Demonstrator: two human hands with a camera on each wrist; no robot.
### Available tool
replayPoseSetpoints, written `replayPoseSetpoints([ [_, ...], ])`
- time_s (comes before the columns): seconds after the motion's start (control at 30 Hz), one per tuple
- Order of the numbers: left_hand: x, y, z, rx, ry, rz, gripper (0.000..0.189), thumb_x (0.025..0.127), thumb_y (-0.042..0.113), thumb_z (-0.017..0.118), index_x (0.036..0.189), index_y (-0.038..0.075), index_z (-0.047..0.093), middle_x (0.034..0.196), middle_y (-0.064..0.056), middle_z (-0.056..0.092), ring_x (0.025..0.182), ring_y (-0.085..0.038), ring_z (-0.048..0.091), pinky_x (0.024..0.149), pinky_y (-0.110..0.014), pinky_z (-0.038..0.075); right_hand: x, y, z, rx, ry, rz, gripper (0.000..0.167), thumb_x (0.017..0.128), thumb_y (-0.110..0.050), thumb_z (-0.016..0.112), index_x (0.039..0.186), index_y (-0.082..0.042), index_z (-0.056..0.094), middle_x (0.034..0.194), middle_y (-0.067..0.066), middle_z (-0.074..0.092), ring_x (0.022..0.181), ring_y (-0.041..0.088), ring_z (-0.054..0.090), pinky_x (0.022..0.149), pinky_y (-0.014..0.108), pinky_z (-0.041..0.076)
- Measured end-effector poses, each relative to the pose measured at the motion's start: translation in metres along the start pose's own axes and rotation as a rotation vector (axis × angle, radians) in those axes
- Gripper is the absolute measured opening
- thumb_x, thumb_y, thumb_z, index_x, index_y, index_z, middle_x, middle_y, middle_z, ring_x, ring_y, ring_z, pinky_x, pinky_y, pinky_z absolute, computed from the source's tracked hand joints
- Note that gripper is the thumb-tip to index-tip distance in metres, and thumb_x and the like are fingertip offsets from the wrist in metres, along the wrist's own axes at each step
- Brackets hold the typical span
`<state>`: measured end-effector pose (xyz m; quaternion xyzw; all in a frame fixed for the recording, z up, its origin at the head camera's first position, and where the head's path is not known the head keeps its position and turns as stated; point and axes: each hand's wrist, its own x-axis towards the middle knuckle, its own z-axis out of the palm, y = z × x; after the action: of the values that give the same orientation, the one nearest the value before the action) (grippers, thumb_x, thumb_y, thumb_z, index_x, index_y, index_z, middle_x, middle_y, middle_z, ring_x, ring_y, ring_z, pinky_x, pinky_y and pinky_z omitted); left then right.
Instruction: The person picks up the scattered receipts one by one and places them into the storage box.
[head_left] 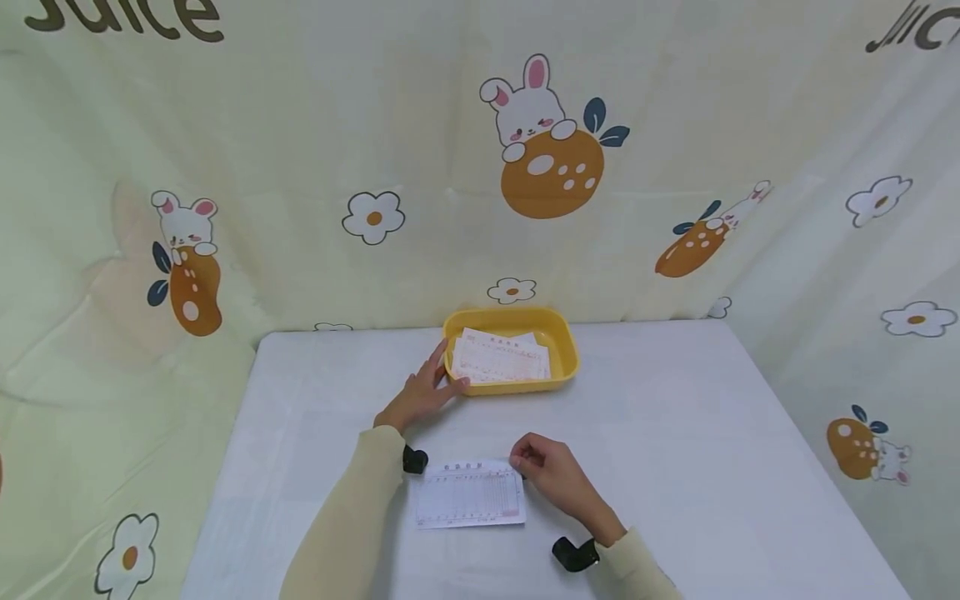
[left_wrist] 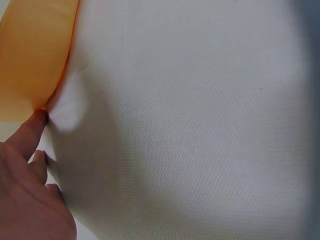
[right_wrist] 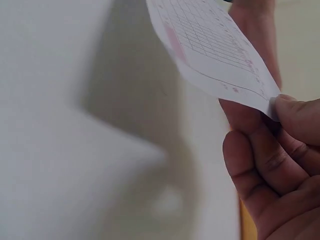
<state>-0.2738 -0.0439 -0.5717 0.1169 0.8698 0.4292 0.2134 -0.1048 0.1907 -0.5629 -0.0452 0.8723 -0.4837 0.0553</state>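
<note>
My right hand (head_left: 558, 475) pinches the upper right corner of a printed paper form (head_left: 470, 500). The right wrist view has the form (right_wrist: 210, 50) raised off the cloth, its corner between thumb and finger of that hand (right_wrist: 280, 160). Up at the far edge, my left hand (head_left: 420, 396) touches the left end of a yellow plastic tray (head_left: 517, 388), its fingers spread. In the left wrist view, a fingertip of this hand (left_wrist: 32, 195) meets the tray's wall (left_wrist: 35, 55). Several printed slips (head_left: 498, 357) lie inside the tray.
A white cloth (head_left: 660, 433) covers the table. Behind and beside it hangs a pale curtain (head_left: 420, 125) printed with rabbits, oranges and flowers. A small black camera (head_left: 576, 554) is worn on the right wrist, another (head_left: 415, 459) on the left.
</note>
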Motion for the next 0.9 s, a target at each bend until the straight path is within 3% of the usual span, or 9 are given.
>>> replayPoseSetpoints([
  [0.23,0.001,0.0,-0.002,0.0,-0.001,0.012,0.095,0.103,0.057,0.066,0.174,0.035,0.007,0.175,-0.009,0.029,0.163,-0.036,0.013,0.13,-0.059,0.001,0.003,-0.007,-0.028,0.002,0.037,-0.008,0.005,0.102,-0.004,0.072,0.103,-0.001,0.068,0.088,0.001,0.065,0.078,0.019,0.062,0.068,0.026,0.055],
  [0.53,0.003,-0.002,-0.001,0.0,-0.005,0.005,0.095,0.103,0.057,0.065,0.174,0.037,0.006,0.174,-0.009,0.03,0.163,-0.038,0.013,0.129,-0.062,0.0,0.009,-0.019,-0.071,-0.058,0.152,-0.032,0.006,0.101,0.002,0.071,0.104,-0.002,0.068,0.088,0.003,0.065,0.08,0.022,0.063,0.07,0.027,0.056],
  [0.9,0.002,-0.005,-0.001,0.008,-0.011,0.037,0.094,0.103,0.057,0.065,0.174,0.033,0.007,0.175,-0.011,0.028,0.162,-0.039,0.016,0.129,-0.063,0.003,0.022,-0.038,-0.117,-0.111,0.24,-0.05,0.005,0.106,-0.003,0.067,0.11,-0.002,0.068,0.101,0.012,0.07,0.082,0.031,0.068,0.075,0.031,0.061],
])
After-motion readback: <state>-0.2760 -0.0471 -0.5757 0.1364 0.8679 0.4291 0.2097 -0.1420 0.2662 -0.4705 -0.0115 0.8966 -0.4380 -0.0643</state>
